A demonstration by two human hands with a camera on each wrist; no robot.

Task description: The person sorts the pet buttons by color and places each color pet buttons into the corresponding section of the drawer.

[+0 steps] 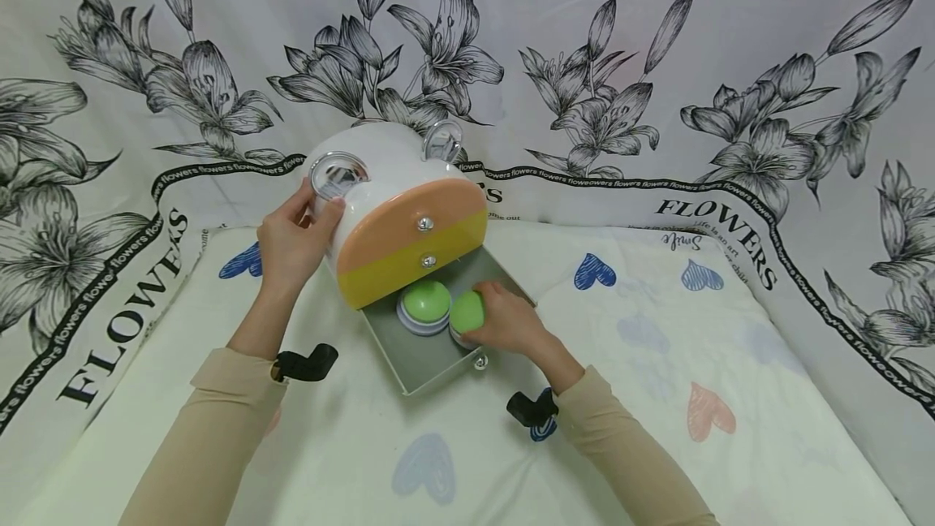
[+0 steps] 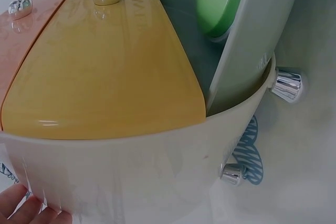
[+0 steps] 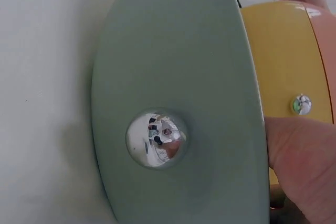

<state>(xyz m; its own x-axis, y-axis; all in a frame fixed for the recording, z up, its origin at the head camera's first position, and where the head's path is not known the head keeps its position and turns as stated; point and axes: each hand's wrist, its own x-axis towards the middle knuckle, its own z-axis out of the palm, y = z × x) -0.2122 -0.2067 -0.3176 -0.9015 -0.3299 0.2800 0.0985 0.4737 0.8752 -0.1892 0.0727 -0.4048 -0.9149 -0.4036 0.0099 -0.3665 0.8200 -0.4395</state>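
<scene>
A white, rounded drawer box (image 1: 387, 153) with silver ears has orange and yellow drawers (image 1: 409, 254) pushed in. Its grey-green bottom drawer (image 1: 387, 351) is pulled out. My left hand (image 1: 295, 234) holds the box's left side just below an ear, with fingertips (image 2: 31, 211) against the white shell in the left wrist view. Inside the bottom drawer, my right hand (image 1: 507, 316) grips a green-lidded jar (image 1: 467, 312), which is tilted. Beside it a second green-lidded jar (image 1: 427, 303) stands in the drawer. The drawer front hides the jars in the right wrist view.
A pale cloth printed with hearts (image 1: 424, 469) covers the surface under the box. Behind stands a white curtain with black line-drawn flowers (image 1: 584, 88). A silver knob (image 3: 156, 139) sticks out from the drawer front, and silver feet (image 2: 289, 85) show under the box.
</scene>
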